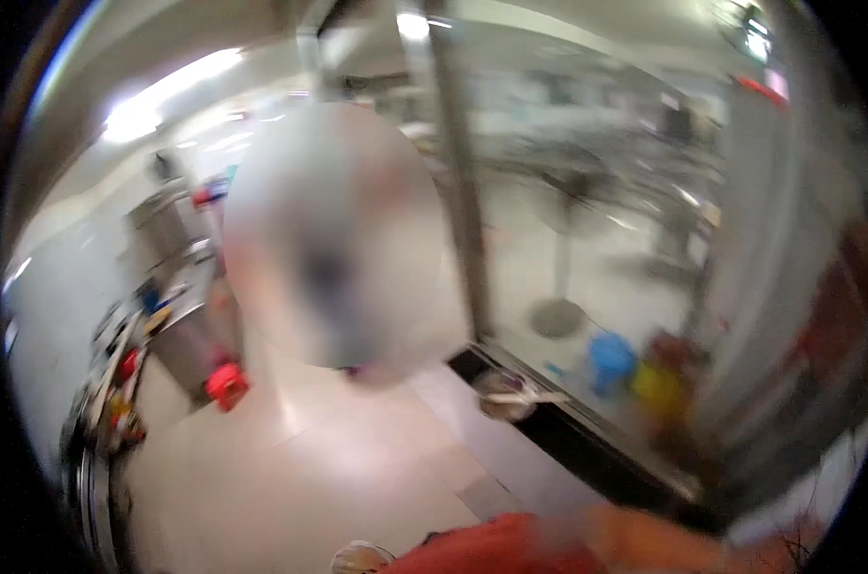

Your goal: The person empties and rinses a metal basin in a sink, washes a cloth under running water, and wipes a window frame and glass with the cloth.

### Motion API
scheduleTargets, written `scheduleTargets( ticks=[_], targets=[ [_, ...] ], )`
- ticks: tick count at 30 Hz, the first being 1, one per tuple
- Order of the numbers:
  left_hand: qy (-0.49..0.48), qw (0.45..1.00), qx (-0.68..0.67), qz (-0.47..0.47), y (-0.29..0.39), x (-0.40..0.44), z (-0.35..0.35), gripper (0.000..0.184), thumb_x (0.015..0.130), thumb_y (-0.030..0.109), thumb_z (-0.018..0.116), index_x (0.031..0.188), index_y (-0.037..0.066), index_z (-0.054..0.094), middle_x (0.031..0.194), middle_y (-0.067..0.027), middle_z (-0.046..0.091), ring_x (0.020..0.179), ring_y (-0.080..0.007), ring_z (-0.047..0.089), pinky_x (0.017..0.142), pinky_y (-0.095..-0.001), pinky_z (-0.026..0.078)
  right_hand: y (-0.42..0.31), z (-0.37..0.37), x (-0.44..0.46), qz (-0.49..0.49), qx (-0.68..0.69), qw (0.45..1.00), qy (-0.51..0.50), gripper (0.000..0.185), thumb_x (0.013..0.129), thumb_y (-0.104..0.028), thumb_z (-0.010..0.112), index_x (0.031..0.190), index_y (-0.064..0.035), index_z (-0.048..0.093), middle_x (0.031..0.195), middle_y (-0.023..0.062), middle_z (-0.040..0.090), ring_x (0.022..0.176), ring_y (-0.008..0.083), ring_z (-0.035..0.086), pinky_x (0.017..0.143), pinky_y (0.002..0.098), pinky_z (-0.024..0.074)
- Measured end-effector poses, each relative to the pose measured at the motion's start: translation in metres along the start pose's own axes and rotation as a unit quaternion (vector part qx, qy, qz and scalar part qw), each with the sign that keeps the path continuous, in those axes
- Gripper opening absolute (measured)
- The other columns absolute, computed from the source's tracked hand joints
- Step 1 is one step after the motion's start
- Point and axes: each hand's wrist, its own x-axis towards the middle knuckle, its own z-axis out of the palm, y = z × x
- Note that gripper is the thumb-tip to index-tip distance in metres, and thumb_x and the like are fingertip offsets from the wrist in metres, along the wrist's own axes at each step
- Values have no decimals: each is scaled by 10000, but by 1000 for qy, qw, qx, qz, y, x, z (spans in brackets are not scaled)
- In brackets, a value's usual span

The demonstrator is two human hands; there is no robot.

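Note:
Red clothing (501,547) shows at the bottom edge, with part of a light shoe (361,557) beside it. What looks like my right forearm (659,541), orange and smeared by motion, reaches toward the lower right corner. Its fingers cannot be made out, nor whether they hold anything. My left hand is outside the picture. Nearest to the forearm is a dark floor channel or sill (587,450). A round pan or basin (504,396) with a pale stick-like piece across it rests there.
A large blurred patch (343,239) covers the middle. Behind glass on the right stand a pedestal fan (560,258), a blue bucket-like object (611,362) and a yellow one (656,387). At left are a metal cabinet (190,349), a red bag-like item (227,386) and piled items (123,411).

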Motion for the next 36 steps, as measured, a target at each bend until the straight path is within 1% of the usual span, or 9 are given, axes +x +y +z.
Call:
scheduleTargets(
  ticks=[6,7,15,17,19,21,28,32,36],
  targets=[
    [-62,986,153,-6,-67,-52,12,549,835,42,514,1364,13,367,1478,-255,210,1362,-421,236,1080,-575,212,70,-15,-65,118,24,992,39,461,965,-293,439,1332,-16,408,1344,108,466,1211,240,450,1036,374,351],
    [-36,991,128,-30,-80,-61,12,526,805,67,540,1313,0,425,1407,-287,304,1328,-431,292,1053,-604,245,75,-15,-79,133,27,989,51,460,965,-292,437,1332,-15,409,1345,107,466,1213,239,448,1038,373,349],
    [-111,988,44,-93,-85,-83,-21,629,799,60,590,1363,-39,330,1446,-263,238,1336,-423,273,1088,-508,269,78,0,-144,204,27,970,129,452,969,-282,425,1325,-3,419,1351,102,461,1230,230,433,1052,362,331],
    [-128,989,11,-76,-93,-100,-20,622,806,75,595,1362,-32,337,1446,-258,242,1334,-419,276,1091,-481,276,25,-8,-119,229,-92,962,114,397,962,-240,444,1284,-9,462,1337,86,475,1220,225,438,1047,362,328],
    [-168,983,-35,-70,-103,-120,-14,563,835,97,569,1343,-41,369,1422,-273,268,1308,-425,311,1077,-457,307,6,-10,-96,225,50,950,208,267,936,-221,464,1133,-43,500,1156,79,526,1067,228,494,930,371,380],
    [-220,969,-83,-71,-111,-142,-14,550,856,127,564,1348,-27,372,1432,-268,260,1302,-420,327,1073,-440,318,-12,-13,-70,204,187,914,295,152,911,-201,484,982,-77,537,976,73,576,915,232,551,812,380,432],
    [-393,904,-168,-24,-149,-206,-31,606,870,191,593,1381,1,328,1425,-260,305,1285,-399,377,1069,-405,345,-127,-100,-21,-86,486,676,547,458,953,-429,437,1228,-68,503,1211,88,545,1087,284,543,955,435,447],
    [-247,955,-162,-9,-131,-148,-43,659,844,137,589,1393,-43,272,1451,-245,269,1328,-376,321,1093,-404,305,-175,-92,-23,-158,87,725,665,476,926,-416,488,1253,-72,502,1205,107,551,1084,288,548,927,474,465],
    [-179,979,-90,39,-101,-71,-22,697,807,61,563,1408,-51,229,1468,-256,223,1364,-415,225,1120,-458,230,-151,-99,-40,-220,412,724,508,239,965,-258,433,1055,-64,538,969,61,576,874,220,566,796,360,467]
  ],
)
